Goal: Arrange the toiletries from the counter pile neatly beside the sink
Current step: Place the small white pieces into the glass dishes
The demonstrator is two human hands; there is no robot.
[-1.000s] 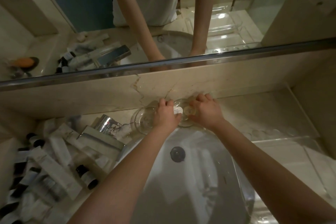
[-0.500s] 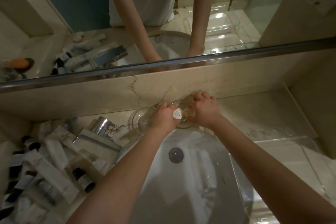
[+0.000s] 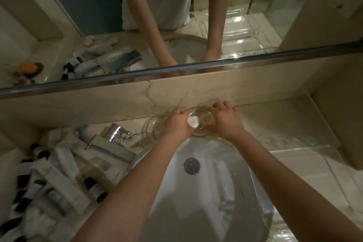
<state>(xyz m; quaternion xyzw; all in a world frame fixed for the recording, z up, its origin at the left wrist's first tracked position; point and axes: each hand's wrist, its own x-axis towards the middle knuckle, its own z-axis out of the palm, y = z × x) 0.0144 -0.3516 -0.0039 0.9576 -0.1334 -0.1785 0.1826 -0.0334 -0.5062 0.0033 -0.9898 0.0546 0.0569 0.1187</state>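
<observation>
Behind the white sink (image 3: pixel 206 192), against the marble backsplash, stand two clear glass dishes. My left hand (image 3: pixel 176 124) lies across the left dish (image 3: pixel 153 127) and holds a small round white soap (image 3: pixel 192 122) at the rim of the right dish (image 3: pixel 198 133). My right hand (image 3: pixel 225 122) curls round the right dish's far side, next to a yellowish round soap (image 3: pixel 206 119) inside it. The toiletries pile (image 3: pixel 49 179) of white boxes, tubes and dark-capped bottles covers the counter at the left.
A chrome tap (image 3: pixel 115 135) stands between the pile and the dishes. A clear acrylic tray (image 3: pixel 294 155) lies on the counter right of the sink. The mirror above shows a person's arms and shirt. The side wall closes the counter at the far right.
The white soap has come up from under my left fingers into plain sight at the right dish's rim. Both hands stay at the dishes; the view has shifted slightly.
</observation>
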